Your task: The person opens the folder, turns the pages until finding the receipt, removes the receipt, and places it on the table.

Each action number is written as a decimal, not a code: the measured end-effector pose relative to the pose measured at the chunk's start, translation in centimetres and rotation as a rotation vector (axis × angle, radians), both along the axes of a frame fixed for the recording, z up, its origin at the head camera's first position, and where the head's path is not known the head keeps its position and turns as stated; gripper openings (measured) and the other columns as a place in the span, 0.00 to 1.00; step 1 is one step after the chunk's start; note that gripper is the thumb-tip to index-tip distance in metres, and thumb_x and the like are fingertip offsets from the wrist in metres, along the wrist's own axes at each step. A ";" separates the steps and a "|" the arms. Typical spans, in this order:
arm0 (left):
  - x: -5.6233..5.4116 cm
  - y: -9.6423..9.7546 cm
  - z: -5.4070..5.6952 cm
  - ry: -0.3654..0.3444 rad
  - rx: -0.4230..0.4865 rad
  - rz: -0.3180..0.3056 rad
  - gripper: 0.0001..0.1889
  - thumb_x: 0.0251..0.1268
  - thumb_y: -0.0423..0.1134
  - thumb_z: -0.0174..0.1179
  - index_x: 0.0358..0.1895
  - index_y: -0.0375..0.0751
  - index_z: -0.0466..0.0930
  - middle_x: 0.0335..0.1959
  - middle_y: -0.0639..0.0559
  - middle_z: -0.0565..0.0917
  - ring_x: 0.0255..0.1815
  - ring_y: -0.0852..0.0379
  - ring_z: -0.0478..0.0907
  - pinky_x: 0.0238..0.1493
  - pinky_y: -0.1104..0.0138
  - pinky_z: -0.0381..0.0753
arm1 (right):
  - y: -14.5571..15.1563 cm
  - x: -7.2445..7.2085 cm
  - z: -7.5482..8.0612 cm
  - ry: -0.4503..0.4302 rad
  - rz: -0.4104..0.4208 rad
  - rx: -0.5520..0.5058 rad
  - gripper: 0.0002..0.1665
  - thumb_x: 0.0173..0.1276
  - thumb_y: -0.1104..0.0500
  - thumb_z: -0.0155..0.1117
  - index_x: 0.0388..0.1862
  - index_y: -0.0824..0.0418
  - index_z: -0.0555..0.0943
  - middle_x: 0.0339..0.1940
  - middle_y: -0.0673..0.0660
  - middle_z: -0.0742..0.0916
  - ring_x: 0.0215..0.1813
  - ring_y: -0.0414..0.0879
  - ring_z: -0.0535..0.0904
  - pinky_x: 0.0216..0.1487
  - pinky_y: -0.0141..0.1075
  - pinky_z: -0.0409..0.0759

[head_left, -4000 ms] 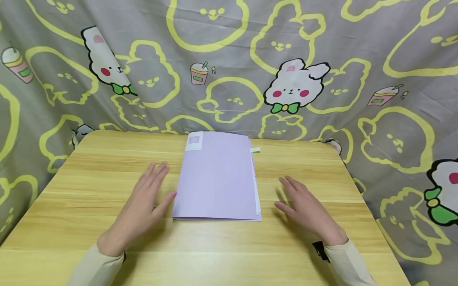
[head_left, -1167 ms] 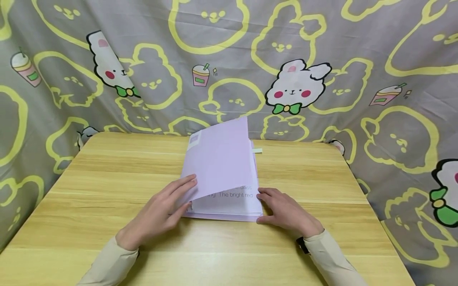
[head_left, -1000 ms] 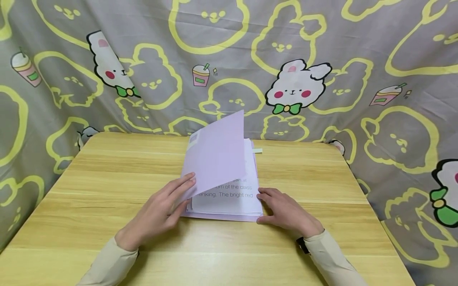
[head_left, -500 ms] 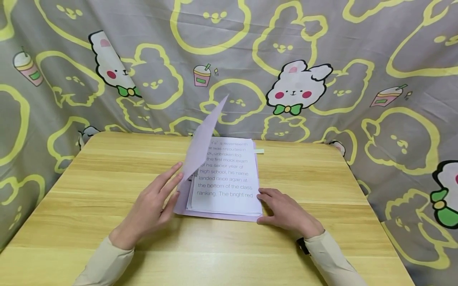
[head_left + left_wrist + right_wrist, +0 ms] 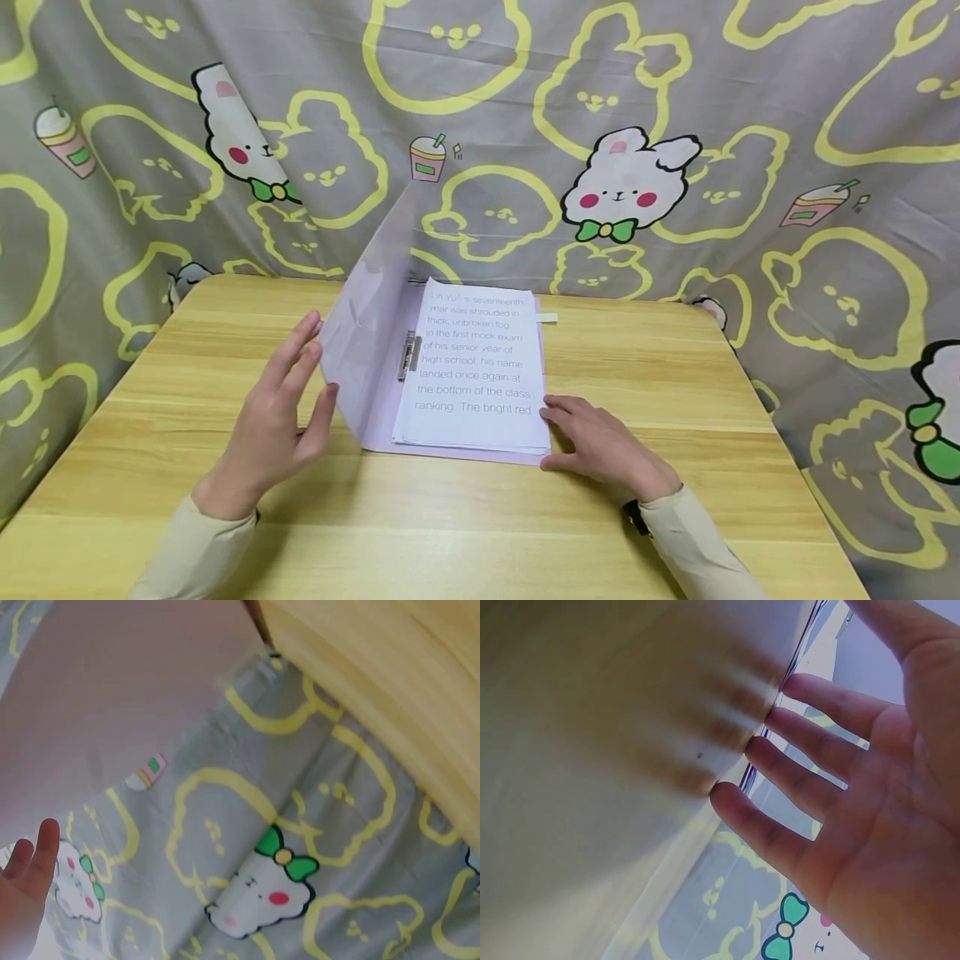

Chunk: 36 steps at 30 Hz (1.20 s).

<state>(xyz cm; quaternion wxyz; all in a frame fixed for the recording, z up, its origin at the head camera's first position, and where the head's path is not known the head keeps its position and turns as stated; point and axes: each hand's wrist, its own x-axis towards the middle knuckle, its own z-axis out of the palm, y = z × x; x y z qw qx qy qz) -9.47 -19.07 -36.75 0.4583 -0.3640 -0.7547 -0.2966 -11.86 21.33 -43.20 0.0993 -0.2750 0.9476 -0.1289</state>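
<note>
A lilac folder lies on the table, its front cover standing up at a steep angle on the left. Inside, printed sheets lie beside a metal clip. My left hand is at the cover's outer side, fingers spread and fingertips at its edge; the left wrist view shows the cover large and blurred. At the folder's lower right edge rests my right hand. The right wrist view has its extended fingertips meeting the tabletop beside the folder's edge.
A pale tab sticks out from the folder's upper right side. The wooden table runs back to a grey curtain printed with cartoon animals.
The cover has swung from lying flat to upright and leftward, uncovering the sheets and clip. My left hand moved left with it. My right hand came to the folder's edge and stayed there.
</note>
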 end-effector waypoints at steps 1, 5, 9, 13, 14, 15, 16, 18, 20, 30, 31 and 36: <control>0.1 -0.2 0.2 0.005 0.008 0.006 0.26 0.78 0.37 0.50 0.76 0.40 0.64 0.71 0.30 0.70 0.75 0.47 0.70 0.73 0.68 0.67 | 0.0 0.0 0.0 -0.001 -0.002 0.002 0.45 0.63 0.41 0.75 0.70 0.66 0.75 0.75 0.63 0.74 0.75 0.59 0.69 0.68 0.58 0.72; 0.2 -0.9 0.7 0.012 0.023 0.044 0.24 0.78 0.39 0.50 0.73 0.35 0.68 0.70 0.29 0.71 0.74 0.46 0.71 0.72 0.71 0.67 | -0.1 0.1 0.3 -0.009 -0.008 0.011 0.45 0.63 0.41 0.76 0.71 0.66 0.75 0.75 0.62 0.74 0.75 0.60 0.69 0.67 0.59 0.72; 0.2 -1.4 0.9 0.020 0.045 0.078 0.23 0.78 0.40 0.50 0.67 0.28 0.71 0.68 0.28 0.73 0.72 0.45 0.72 0.72 0.71 0.67 | 0.1 0.1 0.4 -0.011 -0.009 0.020 0.45 0.63 0.42 0.76 0.71 0.65 0.75 0.76 0.61 0.74 0.75 0.60 0.69 0.66 0.60 0.72; 0.0 -1.7 1.0 0.039 0.083 0.081 0.24 0.76 0.40 0.51 0.64 0.23 0.71 0.67 0.27 0.73 0.72 0.43 0.73 0.73 0.68 0.67 | 0.5 0.0 0.6 -0.010 -0.007 0.026 0.45 0.63 0.42 0.75 0.71 0.65 0.75 0.76 0.61 0.74 0.76 0.60 0.68 0.66 0.60 0.72; 0.0 -1.8 1.0 0.046 0.091 0.080 0.24 0.76 0.40 0.52 0.64 0.22 0.71 0.66 0.27 0.74 0.71 0.43 0.73 0.73 0.67 0.67 | 0.6 -0.1 0.7 -0.009 -0.006 0.027 0.45 0.63 0.42 0.75 0.71 0.65 0.75 0.76 0.61 0.74 0.76 0.60 0.68 0.66 0.60 0.72; -0.1 -1.9 1.0 0.052 0.103 0.077 0.25 0.75 0.40 0.52 0.63 0.21 0.71 0.66 0.26 0.74 0.71 0.42 0.73 0.73 0.67 0.67 | 0.6 -0.1 0.7 -0.011 -0.005 0.026 0.45 0.63 0.42 0.75 0.71 0.65 0.75 0.76 0.61 0.74 0.76 0.60 0.68 0.66 0.60 0.72; -0.2 -2.1 1.0 0.059 0.114 0.077 0.25 0.74 0.40 0.52 0.62 0.20 0.71 0.65 0.26 0.74 0.70 0.40 0.73 0.73 0.67 0.67 | 0.7 -0.1 0.7 -0.013 -0.006 0.025 0.44 0.63 0.42 0.76 0.71 0.65 0.75 0.76 0.61 0.74 0.76 0.60 0.68 0.66 0.60 0.72; -0.4 -2.3 1.0 0.073 0.133 0.085 0.25 0.72 0.40 0.53 0.61 0.19 0.72 0.63 0.25 0.75 0.67 0.37 0.74 0.72 0.68 0.68 | 0.9 -0.2 0.8 -0.019 -0.012 0.022 0.44 0.63 0.42 0.76 0.71 0.65 0.75 0.76 0.61 0.74 0.76 0.60 0.68 0.66 0.60 0.72; -0.5 -2.6 1.0 0.086 0.154 0.097 0.24 0.69 0.39 0.52 0.59 0.19 0.74 0.61 0.24 0.75 0.64 0.34 0.75 0.71 0.66 0.69 | 1.0 -0.2 0.9 -0.019 -0.015 0.018 0.44 0.62 0.42 0.76 0.71 0.65 0.76 0.76 0.61 0.74 0.76 0.61 0.69 0.66 0.60 0.72; -0.3 -4.3 1.5 0.109 0.130 0.243 0.22 0.52 0.30 0.46 0.48 0.24 0.81 0.54 0.29 0.82 0.59 0.28 0.75 0.71 0.49 0.67 | 1.1 -0.2 0.9 -0.028 -0.025 0.017 0.45 0.62 0.42 0.76 0.71 0.64 0.76 0.76 0.60 0.74 0.76 0.59 0.68 0.66 0.61 0.72; -0.3 -4.6 1.5 0.100 0.113 0.259 0.22 0.52 0.30 0.45 0.47 0.24 0.82 0.54 0.29 0.82 0.60 0.28 0.75 0.70 0.49 0.66 | 1.1 -0.2 0.9 -0.028 -0.025 0.016 0.44 0.62 0.42 0.76 0.71 0.64 0.76 0.76 0.60 0.74 0.76 0.59 0.68 0.66 0.61 0.72; 0.0 -5.8 1.1 0.055 0.056 0.312 0.21 0.56 0.30 0.42 0.45 0.25 0.83 0.52 0.28 0.83 0.57 0.27 0.75 0.70 0.45 0.64 | 1.1 -0.2 1.0 -0.034 -0.026 0.006 0.44 0.62 0.43 0.77 0.71 0.64 0.76 0.76 0.60 0.74 0.76 0.59 0.68 0.67 0.60 0.72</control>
